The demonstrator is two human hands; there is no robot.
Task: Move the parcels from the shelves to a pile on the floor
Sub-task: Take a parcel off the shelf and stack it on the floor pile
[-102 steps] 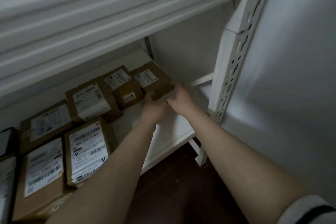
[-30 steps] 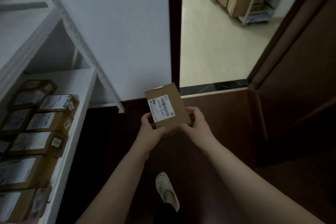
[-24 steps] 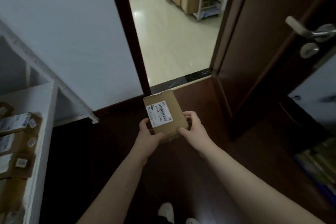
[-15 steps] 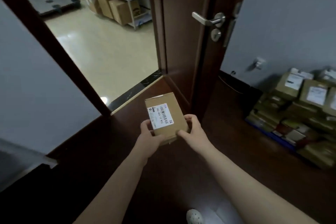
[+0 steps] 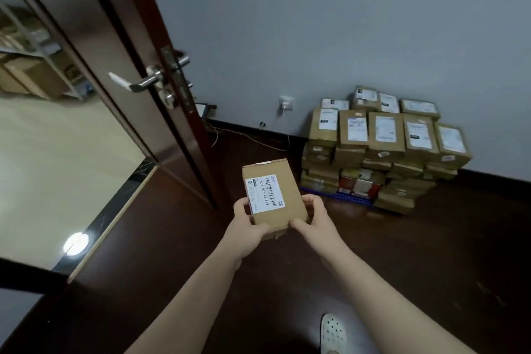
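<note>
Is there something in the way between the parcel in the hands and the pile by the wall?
Nothing visible does. The left hand and right hand hold the parcel, and only bare dark floor lies between it and the pile. The open door and the cable lie left of that path.

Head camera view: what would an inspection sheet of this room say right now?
Surface: dark glossy floor.
Job's things: one labelled parcel held in the air; pile of parcels stacked against the wall on a blue base.
Clutter: nothing seen.
Hands: left hand and right hand both grip the parcel's near end.
Cables: thin wire trails along the floor near a wall socket with a plug in it.
Surroundings: grey wall, open dark door with metal handle, pale shoe at the bottom edge.
</note>
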